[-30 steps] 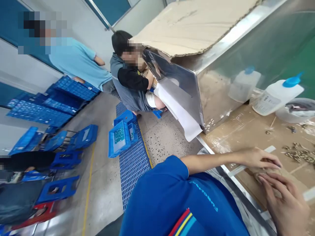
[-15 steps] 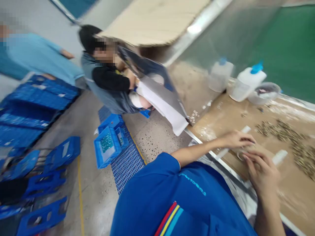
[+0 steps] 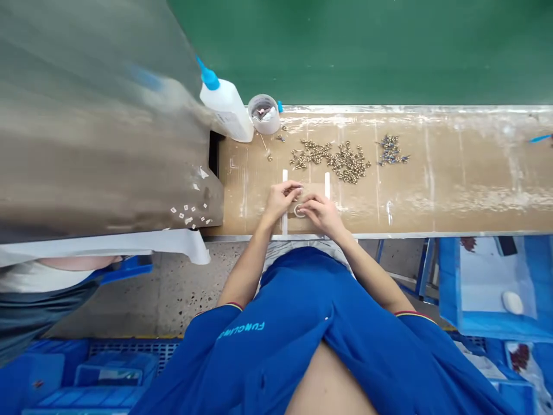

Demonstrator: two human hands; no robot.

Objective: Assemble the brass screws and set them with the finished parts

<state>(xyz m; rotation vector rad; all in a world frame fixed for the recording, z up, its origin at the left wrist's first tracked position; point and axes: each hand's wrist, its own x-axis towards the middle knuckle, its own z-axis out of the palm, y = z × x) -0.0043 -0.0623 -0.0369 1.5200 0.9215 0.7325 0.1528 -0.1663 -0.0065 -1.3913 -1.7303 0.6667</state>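
Observation:
My left hand (image 3: 280,200) and my right hand (image 3: 318,211) work close together above a taped cardboard bench top (image 3: 449,196). Between them lies a small pale ring (image 3: 299,211), held under my right fingers. My left fingertips pinch together, and anything in them is too small to tell. Just beyond my hands spreads a loose pile of small brass parts (image 3: 330,162), with a smaller bluish-grey cluster (image 3: 391,150) to its right. A white glue bottle with a blue nozzle (image 3: 227,109) and a clear round tub (image 3: 263,113) stand at the back left.
A tall metal panel (image 3: 95,121) rises along the bench's left side, with small white scraps stuck low on it. A green wall (image 3: 367,52) backs the bench. A seated person's waist (image 3: 38,288) shows at the left, and a blue crate (image 3: 488,288) sits below right.
My view has swung from the sideways floor scene to straight down on the bench. The seated person has mostly left view. My hands stay together over the cardboard.

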